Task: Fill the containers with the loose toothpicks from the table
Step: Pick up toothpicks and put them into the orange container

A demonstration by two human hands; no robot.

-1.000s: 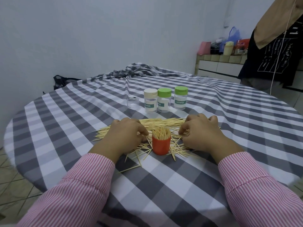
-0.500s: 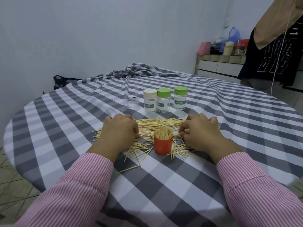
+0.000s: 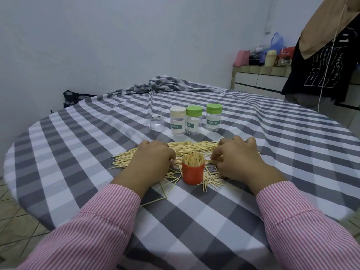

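I take the orange container [image 3: 193, 173] as my landmark; it stands upright, open-topped and packed with toothpicks standing on end. Left of it the checked tablecloth [image 3: 81, 152] runs bare out to the table's rounded edge, with floor tiles beyond. My left hand [image 3: 152, 162] rests knuckles-up just left of the container, fingers curled down onto the loose toothpicks [image 3: 124, 159]; I cannot tell whether it pinches any. That heap spreads to both sides and behind the container, its far band lying mostly left-to-right, while the picks close around the base point every way. Behind the container stand a clear cap [image 3: 157, 123], a cream-lidded jar [image 3: 177, 121] and two green-lidded jars [image 3: 193, 119] [image 3: 213, 117], all upright. My right hand [image 3: 238, 160] sits just right of the container, fingertips [image 3: 214, 155] bent into the heap, grip hidden. Right of it, bare cloth reaches the far rim.
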